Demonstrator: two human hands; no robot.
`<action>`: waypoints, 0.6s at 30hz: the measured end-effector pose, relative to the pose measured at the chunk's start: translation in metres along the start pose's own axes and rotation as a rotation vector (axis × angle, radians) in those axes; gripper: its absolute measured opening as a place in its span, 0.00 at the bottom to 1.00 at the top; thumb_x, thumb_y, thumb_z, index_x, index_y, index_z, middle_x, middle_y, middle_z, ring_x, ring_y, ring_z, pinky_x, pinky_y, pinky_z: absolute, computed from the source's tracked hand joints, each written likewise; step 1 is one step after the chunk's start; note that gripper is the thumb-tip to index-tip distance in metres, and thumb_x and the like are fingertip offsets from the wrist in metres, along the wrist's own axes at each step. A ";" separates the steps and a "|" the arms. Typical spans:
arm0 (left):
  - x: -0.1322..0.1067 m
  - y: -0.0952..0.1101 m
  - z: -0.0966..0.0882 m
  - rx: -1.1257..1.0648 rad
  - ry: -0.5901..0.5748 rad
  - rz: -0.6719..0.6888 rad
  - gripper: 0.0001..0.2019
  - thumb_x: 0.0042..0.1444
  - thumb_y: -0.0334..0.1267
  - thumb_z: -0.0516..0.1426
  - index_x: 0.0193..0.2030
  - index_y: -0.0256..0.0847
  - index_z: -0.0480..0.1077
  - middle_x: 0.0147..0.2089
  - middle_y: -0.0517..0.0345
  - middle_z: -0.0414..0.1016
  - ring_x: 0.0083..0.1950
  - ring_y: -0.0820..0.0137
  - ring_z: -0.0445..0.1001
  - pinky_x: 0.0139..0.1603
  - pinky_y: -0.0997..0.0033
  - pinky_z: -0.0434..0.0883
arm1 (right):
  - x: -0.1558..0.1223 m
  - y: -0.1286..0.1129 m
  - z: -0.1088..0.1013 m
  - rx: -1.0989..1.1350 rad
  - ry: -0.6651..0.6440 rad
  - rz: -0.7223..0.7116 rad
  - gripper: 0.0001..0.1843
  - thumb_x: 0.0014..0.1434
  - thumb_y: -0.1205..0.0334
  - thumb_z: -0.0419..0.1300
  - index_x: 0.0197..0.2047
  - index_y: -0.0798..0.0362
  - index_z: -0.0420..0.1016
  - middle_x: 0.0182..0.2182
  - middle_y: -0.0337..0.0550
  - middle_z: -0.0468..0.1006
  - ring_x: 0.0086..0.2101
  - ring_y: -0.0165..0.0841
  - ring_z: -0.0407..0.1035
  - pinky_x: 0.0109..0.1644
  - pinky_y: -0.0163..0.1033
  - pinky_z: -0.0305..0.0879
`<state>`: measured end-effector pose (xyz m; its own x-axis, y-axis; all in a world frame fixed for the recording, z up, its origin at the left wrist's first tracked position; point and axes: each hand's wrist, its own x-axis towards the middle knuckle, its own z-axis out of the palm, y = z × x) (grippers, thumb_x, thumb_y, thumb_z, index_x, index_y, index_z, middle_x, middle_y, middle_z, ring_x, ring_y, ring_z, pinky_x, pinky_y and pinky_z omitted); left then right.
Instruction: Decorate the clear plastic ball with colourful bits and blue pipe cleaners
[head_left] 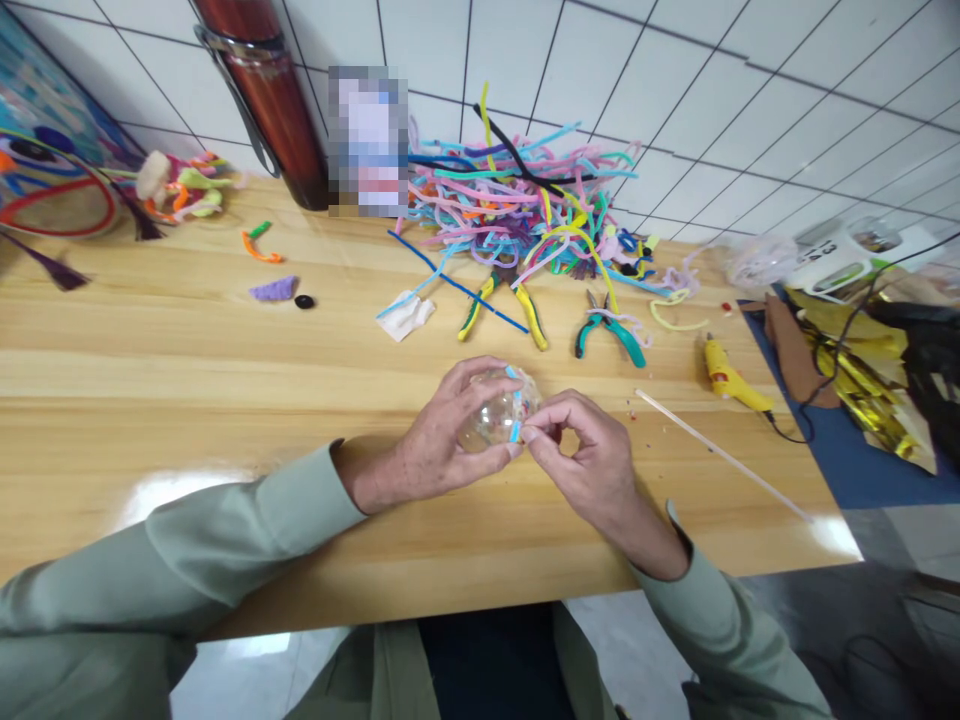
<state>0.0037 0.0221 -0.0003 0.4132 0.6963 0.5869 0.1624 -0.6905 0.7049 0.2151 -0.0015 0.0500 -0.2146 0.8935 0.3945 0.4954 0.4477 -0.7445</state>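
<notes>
A clear round ball (pixel 491 422) with blue bits and small coloured pieces on its right side is just above the wooden table. My left hand (pixel 450 430) wraps round it from the left, fingers over the top and thumb beneath. At the ball's right edge my right hand (pixel 581 455) pinches with thumb and forefinger, close to a blue strip (pixel 515 431). Whatever lies between those fingertips is too small to make out. Beyond the ball lie yellow-handled pliers (pixel 536 318) and teal-handled pliers (pixel 624 340).
A heap of coloured pipe cleaners (pixel 517 200) lies against the tiled wall, beside a red-brown thermos (pixel 262 100). To the right are a yellow glue gun (pixel 731 378), a clear glue stick (pixel 720 452) and gold foil (pixel 862 380). A purple piece (pixel 274 289) sits left.
</notes>
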 end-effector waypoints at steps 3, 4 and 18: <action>-0.001 0.000 0.000 0.009 0.000 -0.013 0.31 0.67 0.40 0.66 0.73 0.53 0.62 0.67 0.44 0.70 0.73 0.51 0.68 0.70 0.40 0.73 | 0.000 0.000 0.000 -0.011 0.003 0.005 0.09 0.61 0.70 0.65 0.33 0.46 0.75 0.28 0.36 0.80 0.27 0.32 0.73 0.32 0.39 0.71; 0.000 0.001 0.000 0.011 0.000 -0.015 0.31 0.67 0.40 0.66 0.73 0.52 0.63 0.67 0.44 0.70 0.73 0.51 0.68 0.70 0.40 0.73 | 0.000 -0.001 0.000 -0.010 0.003 0.004 0.09 0.61 0.70 0.65 0.33 0.46 0.75 0.28 0.36 0.80 0.27 0.32 0.72 0.32 0.39 0.71; 0.000 0.001 0.000 -0.005 0.007 -0.016 0.32 0.66 0.38 0.66 0.74 0.53 0.62 0.69 0.43 0.69 0.74 0.52 0.67 0.71 0.42 0.72 | 0.004 0.016 -0.017 -0.046 0.009 0.020 0.11 0.60 0.72 0.62 0.35 0.44 0.72 0.30 0.36 0.76 0.32 0.36 0.73 0.38 0.44 0.72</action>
<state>0.0042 0.0210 0.0002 0.4045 0.7085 0.5782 0.1643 -0.6783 0.7162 0.2367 0.0090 0.0489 -0.1970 0.9018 0.3847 0.5379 0.4274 -0.7266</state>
